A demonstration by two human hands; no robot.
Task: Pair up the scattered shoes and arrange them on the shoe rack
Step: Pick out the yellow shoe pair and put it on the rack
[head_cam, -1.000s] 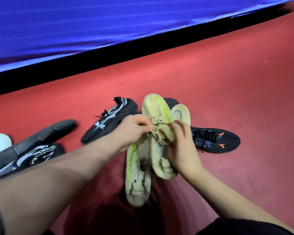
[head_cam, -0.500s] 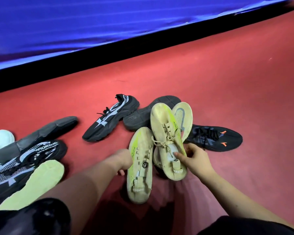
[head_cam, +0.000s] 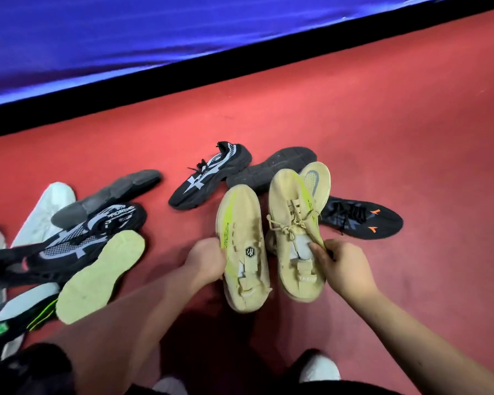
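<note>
Two matching beige sneakers with neon-yellow stripes lie side by side on the red floor, toes pointing away from me. My left hand [head_cam: 207,259] grips the left beige sneaker [head_cam: 244,243] at its side. My right hand [head_cam: 338,265] holds the right beige sneaker [head_cam: 294,223] at its collar, fingers inside the opening. Behind them lie a black sneaker with white star marks [head_cam: 208,179], an upturned black sole [head_cam: 271,169], an upturned beige sole [head_cam: 317,181] and a black sneaker with orange marks [head_cam: 360,218]. No shoe rack is in view.
At the left is a pile: a black-and-white sneaker [head_cam: 69,243], a grey sole [head_cam: 106,195], a pale yellow sole [head_cam: 100,275], white shoes [head_cam: 47,212] and a black shoe with green stripes [head_cam: 15,323]. A blue padded barrier [head_cam: 183,29] with a black base runs along the back.
Both hands dropped from the laces of the right beige sneaker to the shoes' rear parts. The two sneakers now lie parallel. The view shifted, showing more of the left pile.
</note>
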